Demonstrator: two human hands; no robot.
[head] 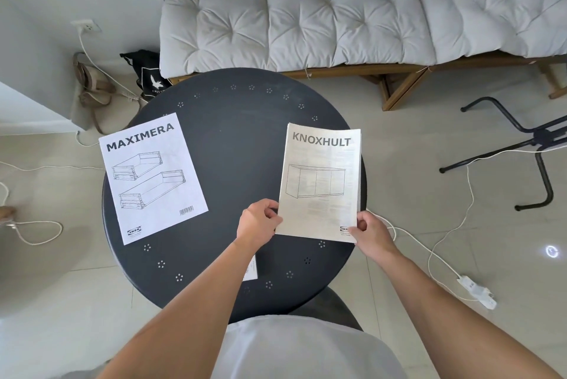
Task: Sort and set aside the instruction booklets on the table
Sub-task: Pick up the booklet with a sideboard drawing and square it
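1. Nearest the camera, two bare forearms were seen reaching forward over a round dark table (233,139) with small clusters of holes punched around its rim.
2. Partly hidden under the left forearm, a small slip of white paper (252,271) lay on the near part of the tabletop; its print could not be read.
3. The left hand (259,220) was closed on the lower left corner of the KNOXHULT booklet (320,182), fingers pinched on the edge.
4. The right hand (369,233) was closed on the lower right corner of the same booklet, thumb laid on the cover.
5. That booklet was held at the right side of the table, and further page edges showed behind its cover.
6. At the left side, well apart from it, the MAXIMERA booklet (153,177) lay flat and slightly turned, one corner past the rim.
7. Two titled booklets and two hands were counted.
8. Pale floor tiles (429,182) surrounded the table, crossed by white cables (441,256), with a black metal stand (534,145) at right.
9. Farthest off, a wooden bench with grey tufted cushions (337,26) stood against the wall, with two bags (150,75) and a wall socket (87,26) to its left.
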